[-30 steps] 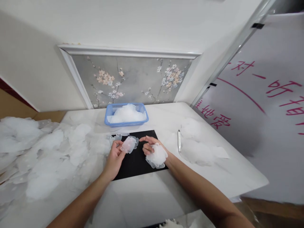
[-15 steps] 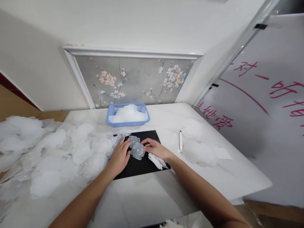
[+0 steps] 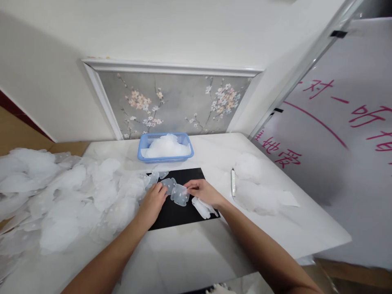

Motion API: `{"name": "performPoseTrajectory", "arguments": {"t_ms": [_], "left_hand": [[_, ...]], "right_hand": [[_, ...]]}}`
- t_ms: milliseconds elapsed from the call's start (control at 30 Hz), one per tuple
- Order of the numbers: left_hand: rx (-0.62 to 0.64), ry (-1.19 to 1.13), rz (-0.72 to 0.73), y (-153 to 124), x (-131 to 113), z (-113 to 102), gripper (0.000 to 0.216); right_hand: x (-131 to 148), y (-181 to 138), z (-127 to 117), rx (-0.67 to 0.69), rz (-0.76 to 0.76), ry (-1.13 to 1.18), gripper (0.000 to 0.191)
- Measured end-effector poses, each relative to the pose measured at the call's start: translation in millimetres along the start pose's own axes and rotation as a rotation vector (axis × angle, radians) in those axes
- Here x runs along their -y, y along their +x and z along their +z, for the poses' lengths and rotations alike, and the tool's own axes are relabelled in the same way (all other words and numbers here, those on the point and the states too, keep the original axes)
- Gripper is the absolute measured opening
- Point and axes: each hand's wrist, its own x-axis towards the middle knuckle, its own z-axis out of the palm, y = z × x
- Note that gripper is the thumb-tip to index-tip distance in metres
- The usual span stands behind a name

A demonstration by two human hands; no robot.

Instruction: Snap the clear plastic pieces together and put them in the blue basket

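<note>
Over a black mat (image 3: 171, 216) my right hand (image 3: 204, 192) pinches the right edge of a translucent, squarish plastic piece (image 3: 180, 195) with notched edges and small holes. My left hand (image 3: 154, 200) has its fingers bent together at a second translucent piece (image 3: 168, 185), which meets or overlaps the first. Just under my right hand lies a small stack of white pieces (image 3: 201, 209). More translucent pieces (image 3: 153, 178) lie at the mat's upper left, beyond my left fingers.
A large heap of similar translucent pieces (image 3: 64, 200) covers the left side of the white table (image 3: 183, 253). Behind the mat stands a blue basket (image 3: 165, 159) filled with white pieces. At right are a pen-like white tube (image 3: 233, 183) and another pile (image 3: 257, 196). A whiteboard (image 3: 330, 183) stands beyond.
The piece in my right hand has shifted slightly right and turned straighter. The second piece has moved left and nearer, and my left fingers have curled in on it.
</note>
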Motion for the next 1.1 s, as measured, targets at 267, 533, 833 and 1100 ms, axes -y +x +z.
{"name": "performPoseTrajectory", "arguments": {"t_ms": [267, 533, 833, 1100], "left_hand": [[-0.168, -0.708, -0.366, 2, -9, -11, 0.011], [0.006, -1.691, -0.815, 5, -22, -26, 0.02], [-0.026, -1.708, -0.765, 3, -21, -24, 0.019], [-0.001, -1.736, -0.757, 4, -26, -28, 0.02]], "right_hand": [[9, -3, -3, 0.02, -0.021, 0.445, 0.021], [4, 3, -5, 0.059, 0.048, 0.614, 0.023], [6, -3, 5, 0.051, -0.136, 0.189, 0.037], [9, -9, 18, 0.097, -0.307, -0.271, 0.055]]}}
